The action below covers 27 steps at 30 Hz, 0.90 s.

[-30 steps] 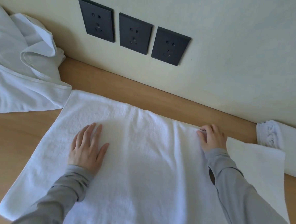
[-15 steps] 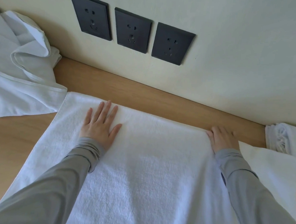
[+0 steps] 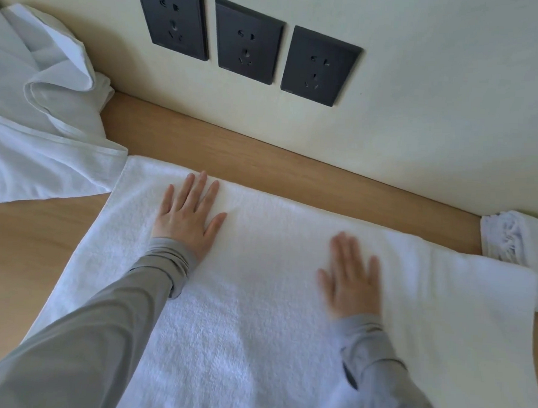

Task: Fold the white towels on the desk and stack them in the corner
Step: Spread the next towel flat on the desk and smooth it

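On the wooden desk, below three dark wall sockets, the white towel lies spread before us. We press our left hand and our blurred right hand flat on it, fingers straight, gripping nothing. A rolled towel sits far right, and crumpled white cloth lies at the left.

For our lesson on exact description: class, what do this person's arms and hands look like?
Long, snug grey sleeves cover both arms. The left sleeve and right sleeve wrinkle at the wrists; the right one has a small dark slit near its cuff. The left hand and right hand are ungloved; no ring or watch shows, though the right is blurred.
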### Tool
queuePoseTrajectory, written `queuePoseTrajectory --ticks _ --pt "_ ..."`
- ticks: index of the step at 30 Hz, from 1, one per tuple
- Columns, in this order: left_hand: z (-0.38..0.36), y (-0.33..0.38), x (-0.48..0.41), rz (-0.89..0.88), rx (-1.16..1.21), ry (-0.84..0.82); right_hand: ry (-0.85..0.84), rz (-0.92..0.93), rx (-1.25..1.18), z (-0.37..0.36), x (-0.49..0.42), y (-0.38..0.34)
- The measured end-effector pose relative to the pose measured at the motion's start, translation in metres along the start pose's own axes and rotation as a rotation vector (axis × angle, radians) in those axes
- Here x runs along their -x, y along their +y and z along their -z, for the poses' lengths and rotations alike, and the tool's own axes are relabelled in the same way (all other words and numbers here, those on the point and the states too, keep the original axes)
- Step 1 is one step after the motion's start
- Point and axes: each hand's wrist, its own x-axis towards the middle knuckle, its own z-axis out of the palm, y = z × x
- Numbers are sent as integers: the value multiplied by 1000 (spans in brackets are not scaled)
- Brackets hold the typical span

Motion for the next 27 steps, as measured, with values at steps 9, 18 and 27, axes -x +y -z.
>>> queuePoseTrajectory --ticks 9,18,27 --pt "19 26 41 -11 138 -16 68 -147 -140 14 35 -20" --pt "6 53 130 -65 98 -85 -14 -78 -105 -19 129 -34" --pt "15 66 129 -3 116 -101 52 -250 -167 -5 132 -24"
